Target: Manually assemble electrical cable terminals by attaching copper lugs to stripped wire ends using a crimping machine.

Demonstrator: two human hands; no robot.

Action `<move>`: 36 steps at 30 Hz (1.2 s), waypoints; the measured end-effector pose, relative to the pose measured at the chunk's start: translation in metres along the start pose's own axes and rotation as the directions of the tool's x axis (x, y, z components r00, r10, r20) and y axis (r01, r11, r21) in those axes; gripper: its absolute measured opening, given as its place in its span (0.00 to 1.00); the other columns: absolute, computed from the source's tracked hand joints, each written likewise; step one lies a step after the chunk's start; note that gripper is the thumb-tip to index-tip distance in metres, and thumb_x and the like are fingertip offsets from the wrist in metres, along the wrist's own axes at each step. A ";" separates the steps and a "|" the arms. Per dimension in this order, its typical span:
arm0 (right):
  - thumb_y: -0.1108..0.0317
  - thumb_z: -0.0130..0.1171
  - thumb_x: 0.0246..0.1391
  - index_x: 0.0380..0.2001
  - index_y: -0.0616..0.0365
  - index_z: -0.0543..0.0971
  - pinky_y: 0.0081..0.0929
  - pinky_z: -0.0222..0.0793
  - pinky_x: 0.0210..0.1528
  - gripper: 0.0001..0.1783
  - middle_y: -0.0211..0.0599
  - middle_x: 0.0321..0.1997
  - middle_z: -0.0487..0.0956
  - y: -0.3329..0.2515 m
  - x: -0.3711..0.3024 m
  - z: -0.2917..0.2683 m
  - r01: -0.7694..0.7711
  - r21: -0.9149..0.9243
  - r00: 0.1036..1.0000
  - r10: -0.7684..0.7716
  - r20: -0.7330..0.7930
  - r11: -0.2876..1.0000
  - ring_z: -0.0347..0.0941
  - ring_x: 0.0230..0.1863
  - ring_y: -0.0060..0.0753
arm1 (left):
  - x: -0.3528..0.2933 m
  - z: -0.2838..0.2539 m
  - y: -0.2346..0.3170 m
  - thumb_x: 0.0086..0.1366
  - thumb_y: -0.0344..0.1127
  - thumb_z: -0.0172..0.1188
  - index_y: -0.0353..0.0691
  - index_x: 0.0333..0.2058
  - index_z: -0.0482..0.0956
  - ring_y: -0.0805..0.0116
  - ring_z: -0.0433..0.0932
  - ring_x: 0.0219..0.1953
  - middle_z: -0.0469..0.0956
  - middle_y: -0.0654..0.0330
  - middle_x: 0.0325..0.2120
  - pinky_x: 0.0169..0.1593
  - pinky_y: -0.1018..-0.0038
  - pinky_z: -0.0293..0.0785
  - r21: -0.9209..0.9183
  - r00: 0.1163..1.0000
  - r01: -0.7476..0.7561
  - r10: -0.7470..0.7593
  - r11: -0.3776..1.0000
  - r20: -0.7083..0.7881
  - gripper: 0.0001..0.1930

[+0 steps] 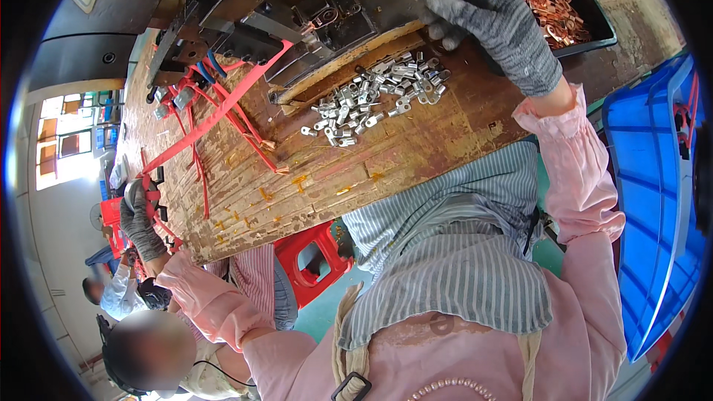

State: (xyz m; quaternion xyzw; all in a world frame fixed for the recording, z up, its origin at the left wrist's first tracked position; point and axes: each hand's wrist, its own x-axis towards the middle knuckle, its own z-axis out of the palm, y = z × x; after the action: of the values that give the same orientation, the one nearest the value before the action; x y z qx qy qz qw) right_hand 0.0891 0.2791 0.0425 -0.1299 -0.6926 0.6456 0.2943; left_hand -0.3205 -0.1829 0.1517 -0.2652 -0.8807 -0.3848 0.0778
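Observation:
My left hand (140,223), in a grey knitted glove, is closed round a red cable (212,119) beyond the table's left edge. The cable runs taut and slanting up to the press (334,18), where a coppery end shows among the metal tooling. My right hand (494,26), gloved alike, hovers at the press's right side, next to a black tray (587,46) of copper cable lugs (553,11). Its fingers are bent together; whatever they may pinch is hidden. Below the press lies a loose pile of silvery cable lugs (379,93), touched by neither hand.
More red cables (238,119) hang over the worn wooden table (334,178), left of the press. A blue crate (646,178) stands at the right, a red stool (316,263) under the table. A co-worker (152,349) is close at lower left; another person (122,289) sits farther back.

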 end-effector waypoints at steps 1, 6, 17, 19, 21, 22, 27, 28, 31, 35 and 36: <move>0.61 0.52 0.54 0.42 0.61 0.74 0.15 0.71 0.30 0.17 0.33 0.30 0.77 -0.001 -0.004 0.004 -0.021 -0.007 1.000 0.021 0.017 1.000 0.73 0.27 0.20 | -0.003 -0.002 -0.003 0.55 0.34 0.60 0.34 0.42 0.75 0.75 0.74 0.38 0.77 0.60 0.37 0.43 0.80 0.68 -0.024 1.000 0.031 -0.031 0.999 0.005 0.16; 0.57 0.50 0.55 0.36 0.62 0.74 0.13 0.71 0.27 0.17 0.34 0.26 0.76 0.004 -0.021 0.033 -0.110 0.068 0.994 0.110 0.009 0.992 0.72 0.25 0.17 | -0.024 0.007 -0.006 0.56 0.35 0.59 0.34 0.41 0.75 0.74 0.73 0.38 0.76 0.62 0.36 0.44 0.79 0.68 -0.175 0.997 0.057 -0.047 0.983 0.062 0.15; 0.52 0.48 0.55 0.23 0.62 0.74 0.19 0.64 0.16 0.21 0.32 0.16 0.72 0.006 -0.002 0.060 -0.153 -0.113 0.988 0.155 0.003 0.982 0.67 0.14 0.18 | -0.040 0.068 -0.057 0.52 0.38 0.63 0.35 0.38 0.75 0.77 0.72 0.33 0.77 0.63 0.33 0.38 0.81 0.68 -0.169 0.995 0.081 -0.070 0.982 0.072 0.16; 0.53 0.49 0.54 0.20 0.61 0.73 0.26 0.65 0.19 0.21 0.37 0.17 0.73 0.011 -0.009 0.059 -0.138 -0.157 0.989 0.145 0.035 0.978 0.70 0.16 0.27 | -0.045 0.082 -0.060 0.51 0.36 0.65 0.35 0.37 0.76 0.78 0.71 0.32 0.76 0.64 0.31 0.37 0.81 0.68 -0.166 0.993 0.092 -0.079 0.982 0.082 0.16; 0.53 0.50 0.53 0.22 0.60 0.74 0.33 0.66 0.25 0.20 0.41 0.20 0.75 0.029 -0.020 0.062 0.163 -0.434 0.986 -0.166 0.033 0.886 0.73 0.22 0.39 | -0.051 0.099 -0.062 0.50 0.36 0.65 0.35 0.37 0.76 0.78 0.71 0.31 0.76 0.65 0.31 0.37 0.81 0.68 -0.157 0.988 0.140 -0.129 0.977 0.081 0.16; 0.53 0.51 0.52 0.26 0.60 0.76 0.36 0.67 0.31 0.19 0.44 0.23 0.76 0.037 -0.025 0.061 0.158 -0.551 0.987 -0.138 0.078 0.819 0.73 0.27 0.46 | -0.054 0.106 -0.065 0.50 0.35 0.65 0.35 0.37 0.75 0.78 0.70 0.32 0.75 0.65 0.31 0.37 0.81 0.68 -0.120 0.988 0.135 -0.124 0.984 0.092 0.17; 0.53 0.50 0.52 0.32 0.61 0.76 0.33 0.70 0.34 0.20 0.46 0.26 0.77 0.057 -0.043 0.066 0.047 -0.593 0.999 -0.048 0.014 0.804 0.74 0.29 0.44 | -0.076 0.128 -0.082 0.49 0.33 0.66 0.36 0.38 0.72 0.74 0.70 0.34 0.72 0.63 0.32 0.38 0.80 0.69 0.089 0.989 0.084 -0.094 0.992 0.115 0.18; 0.53 0.50 0.53 0.33 0.61 0.76 0.32 0.70 0.34 0.19 0.46 0.26 0.77 0.059 -0.046 0.066 0.035 -0.590 0.998 -0.059 -0.021 0.806 0.74 0.30 0.44 | -0.081 0.131 -0.077 0.49 0.32 0.66 0.35 0.38 0.72 0.73 0.69 0.37 0.71 0.62 0.34 0.39 0.79 0.70 -0.256 0.996 0.089 -0.080 0.963 0.047 0.18; 0.54 0.52 0.52 0.34 0.63 0.76 0.32 0.70 0.34 0.20 0.47 0.27 0.77 0.065 -0.049 0.062 -0.025 -0.576 0.997 -0.025 -0.078 0.817 0.74 0.30 0.44 | -0.113 0.171 0.039 0.48 0.30 0.65 0.35 0.39 0.72 0.65 0.68 0.44 0.69 0.60 0.41 0.46 0.74 0.70 0.145 0.918 -0.330 0.353 0.933 -0.179 0.19; 0.54 0.54 0.51 0.33 0.64 0.75 0.31 0.68 0.31 0.20 0.46 0.24 0.76 0.059 -0.049 0.066 -0.160 -0.381 0.987 0.152 -0.050 0.911 0.73 0.27 0.42 | -0.151 0.236 0.150 0.50 0.39 0.62 0.38 0.41 0.73 0.58 0.70 0.44 0.72 0.55 0.41 0.47 0.67 0.67 0.091 0.647 -0.754 0.711 0.650 0.277 0.20; 0.55 0.54 0.51 0.32 0.65 0.75 0.30 0.68 0.29 0.19 0.44 0.22 0.76 0.058 -0.049 0.067 -0.156 -0.346 0.988 0.148 -0.049 0.925 0.73 0.24 0.39 | -0.152 0.255 0.166 0.50 0.40 0.61 0.39 0.41 0.73 0.57 0.71 0.43 0.73 0.55 0.40 0.46 0.66 0.67 0.039 0.565 -0.807 0.753 0.589 0.337 0.19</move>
State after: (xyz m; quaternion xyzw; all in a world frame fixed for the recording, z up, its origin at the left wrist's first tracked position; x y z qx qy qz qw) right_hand 0.0774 0.2047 -0.0253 -0.2403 -0.7807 0.5320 0.2231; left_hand -0.0866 0.0323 0.0290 -0.6717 -0.7046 -0.1826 0.1378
